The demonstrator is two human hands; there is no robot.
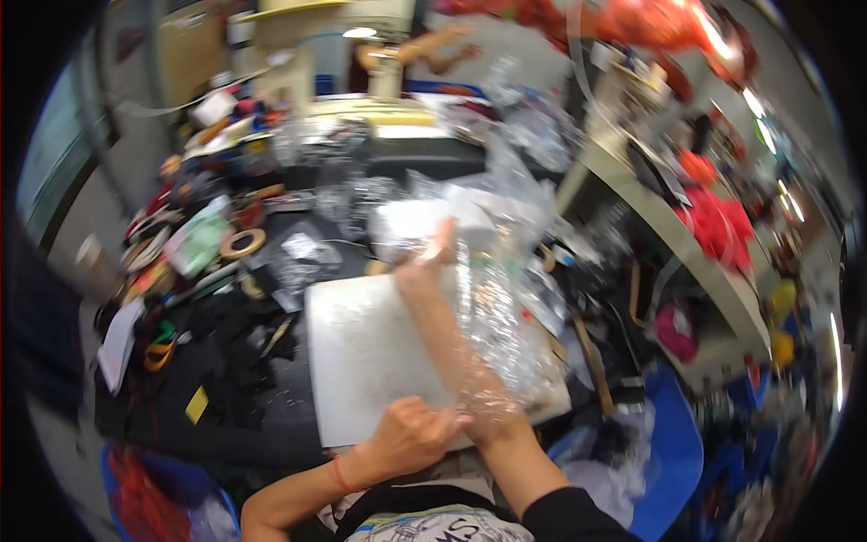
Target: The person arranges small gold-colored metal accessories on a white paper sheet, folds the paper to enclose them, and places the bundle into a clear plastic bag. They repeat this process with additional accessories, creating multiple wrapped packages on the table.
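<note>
My right arm reaches forward over a pale square board point(366, 352), with crinkled clear plastic point(492, 393) around its forearm. At its end, my right hand point(429, 257) is blurred; its visible fingers look stretched out beside a white sheet-like thing point(411, 221). My left hand point(415, 438), with a red string at the wrist, is closed against the right forearm and pinches the edge of the clear plastic. More shiny clear plastic bags point(501, 312) lie to the right of the forearm, partly on the board. Whether they join the plastic on the arm, I cannot tell.
A tape roll point(244, 242) and mixed clutter cover the table's left side. A pale machine point(386, 77) stands at the far side. Blue bins point(668, 452) sit at right and lower left. A pale shelf edge point(668, 235) slants along the right. Behind, another person's arm point(433, 45) shows.
</note>
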